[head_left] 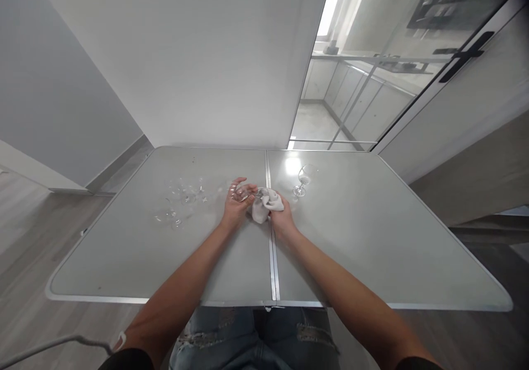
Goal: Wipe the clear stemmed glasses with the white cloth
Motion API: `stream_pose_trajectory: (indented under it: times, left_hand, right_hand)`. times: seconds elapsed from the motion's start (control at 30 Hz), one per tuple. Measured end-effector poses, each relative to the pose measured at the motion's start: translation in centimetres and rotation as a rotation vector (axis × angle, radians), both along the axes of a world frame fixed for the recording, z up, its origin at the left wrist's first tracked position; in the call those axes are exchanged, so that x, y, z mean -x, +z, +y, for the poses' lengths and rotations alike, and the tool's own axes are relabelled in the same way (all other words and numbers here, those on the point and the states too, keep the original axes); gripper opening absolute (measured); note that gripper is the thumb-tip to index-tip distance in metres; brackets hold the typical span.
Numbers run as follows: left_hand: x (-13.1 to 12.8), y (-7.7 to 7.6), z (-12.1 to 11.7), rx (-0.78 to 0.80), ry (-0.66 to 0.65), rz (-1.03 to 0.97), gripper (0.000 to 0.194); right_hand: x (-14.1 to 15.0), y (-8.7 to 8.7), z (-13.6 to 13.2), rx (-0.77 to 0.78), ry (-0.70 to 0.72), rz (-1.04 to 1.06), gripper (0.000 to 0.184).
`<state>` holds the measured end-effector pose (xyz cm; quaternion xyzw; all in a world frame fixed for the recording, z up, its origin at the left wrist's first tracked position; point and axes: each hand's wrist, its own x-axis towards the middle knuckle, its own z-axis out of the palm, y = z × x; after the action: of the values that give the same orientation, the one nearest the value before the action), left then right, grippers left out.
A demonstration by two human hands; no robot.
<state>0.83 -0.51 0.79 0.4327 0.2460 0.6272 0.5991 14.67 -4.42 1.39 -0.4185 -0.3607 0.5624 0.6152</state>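
Over the middle of the table, my left hand [238, 202] is closed around the bowl of a clear wine glass [242, 193], its fingers showing through the glass. My right hand [283, 215] grips a white cloth [261, 209], which is bunched against the foot end of that glass. The glass lies sideways between both hands, and the cloth hides part of its base. To the right, another wine glass [305, 178] stands upright on the table. Several more clear glasses [185, 193] are grouped on the left, their outlines faint against the tabletop.
The pale folding table [351, 248] has a metal seam [273, 271] down its middle. A white wall [198, 66] rises behind it. At the right rear is a glass door with a black handle [467, 55]. A white cable [61, 341] runs at lower left.
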Motion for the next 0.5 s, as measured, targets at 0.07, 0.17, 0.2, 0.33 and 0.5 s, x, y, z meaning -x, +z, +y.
stream_pose_trajectory:
  times: [0.07, 0.17, 0.2, 0.33, 0.5]
  left_hand:
    - [-0.1, -0.4, 0.0, -0.005, 0.004, 0.058, 0.050]
    - [-0.2, -0.4, 0.0, -0.048, 0.080, 0.157, 0.027]
    - [-0.2, -0.2, -0.1, -0.066, 0.110, 0.185, 0.025]
    - [-0.4, 0.3, -0.5, -0.105, 0.130, 0.191, 0.024]
    - [-0.3, 0.3, -0.7, -0.150, 0.145, 0.325, 0.023]
  right_hand:
    - [0.3, -0.6, 0.0, 0.015, 0.028, 0.005, 0.033]
    - [0.0, -1.3, 0.5, 0.048, -0.036, 0.038, 0.033]
    - [-0.3, -1.4, 0.7, 0.037, -0.097, 0.026, 0.032]
    - [-1.4, -1.2, 1.1, -0.055, -0.333, -0.059, 0.029]
    - [-1.1, -0.3, 0.9, 0.025, -0.176, 0.148, 0.031]
